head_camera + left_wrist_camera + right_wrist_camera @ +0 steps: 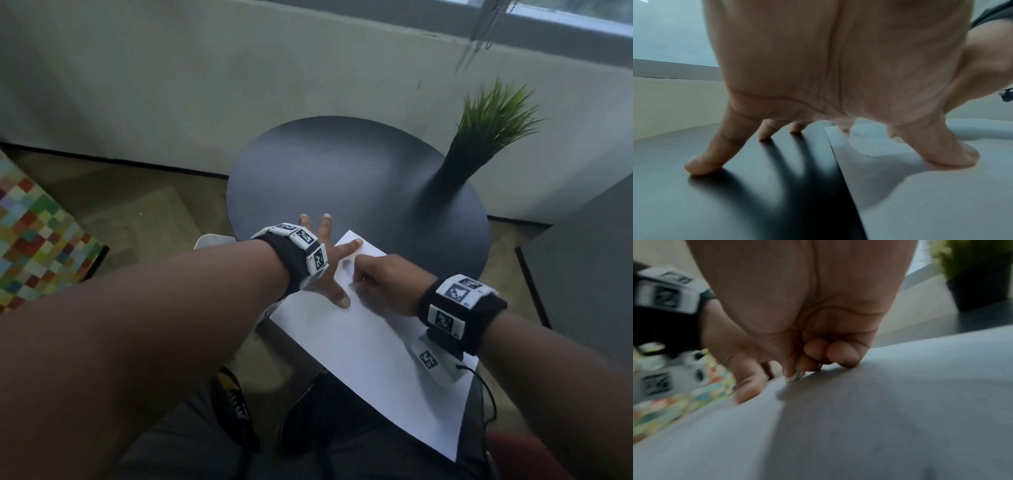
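Observation:
A white sheet of paper (359, 349) lies on the near edge of a round dark table (342, 171) and overhangs it toward my lap. My left hand (330, 272) is spread flat. Its thumb and index finger press the paper (920, 186), and the other fingertips (701, 165) rest on the bare table (756, 194). My right hand (376, 281) sits just right of it with fingers curled under. Its knuckles and a fingernail (795, 378) press down on the paper (879, 418); I see nothing held in it.
A black pot of green grass-like plant (479, 144) stands at the table's right rear, also seen as the plant (978, 280). A grey wall runs behind. A colourful checkered seat (34, 240) is at the left and a grey cabinet (589, 274) at the right.

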`<state>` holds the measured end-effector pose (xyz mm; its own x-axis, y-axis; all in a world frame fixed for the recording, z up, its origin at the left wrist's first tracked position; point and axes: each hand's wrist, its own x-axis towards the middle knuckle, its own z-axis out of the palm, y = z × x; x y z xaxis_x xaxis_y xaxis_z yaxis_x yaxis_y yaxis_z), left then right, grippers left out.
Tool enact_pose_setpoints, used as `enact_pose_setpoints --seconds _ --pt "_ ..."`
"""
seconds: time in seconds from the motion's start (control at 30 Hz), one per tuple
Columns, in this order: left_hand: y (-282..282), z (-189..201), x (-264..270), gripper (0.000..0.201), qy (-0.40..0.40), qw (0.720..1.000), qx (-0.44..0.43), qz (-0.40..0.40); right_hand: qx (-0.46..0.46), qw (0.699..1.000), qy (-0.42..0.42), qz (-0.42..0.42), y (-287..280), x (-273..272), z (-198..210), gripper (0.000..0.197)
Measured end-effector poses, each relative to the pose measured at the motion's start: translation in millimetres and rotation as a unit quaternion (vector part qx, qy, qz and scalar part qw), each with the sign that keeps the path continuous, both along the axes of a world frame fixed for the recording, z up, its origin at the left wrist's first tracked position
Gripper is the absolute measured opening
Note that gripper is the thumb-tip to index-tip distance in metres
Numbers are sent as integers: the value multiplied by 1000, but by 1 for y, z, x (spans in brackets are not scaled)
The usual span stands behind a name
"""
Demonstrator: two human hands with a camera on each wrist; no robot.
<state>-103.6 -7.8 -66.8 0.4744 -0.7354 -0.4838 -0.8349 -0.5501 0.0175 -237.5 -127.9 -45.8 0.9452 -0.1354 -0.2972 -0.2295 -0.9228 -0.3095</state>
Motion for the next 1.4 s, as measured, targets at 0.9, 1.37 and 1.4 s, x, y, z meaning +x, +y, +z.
enact_pose_setpoints --seconds 0.9,1.37,1.4 --pt "-2 8 5 128 -14 999 36 -17 21 998 -15 -55 -14 1 1 5" --pt "-12 45 12 65 -76 985 -53 -142 6 981 -30 -190 -5 11 -9 14" --pt "-10 40 5 64 -69 986 -69 -137 9 980 -31 -197 -4 11 -9 13"
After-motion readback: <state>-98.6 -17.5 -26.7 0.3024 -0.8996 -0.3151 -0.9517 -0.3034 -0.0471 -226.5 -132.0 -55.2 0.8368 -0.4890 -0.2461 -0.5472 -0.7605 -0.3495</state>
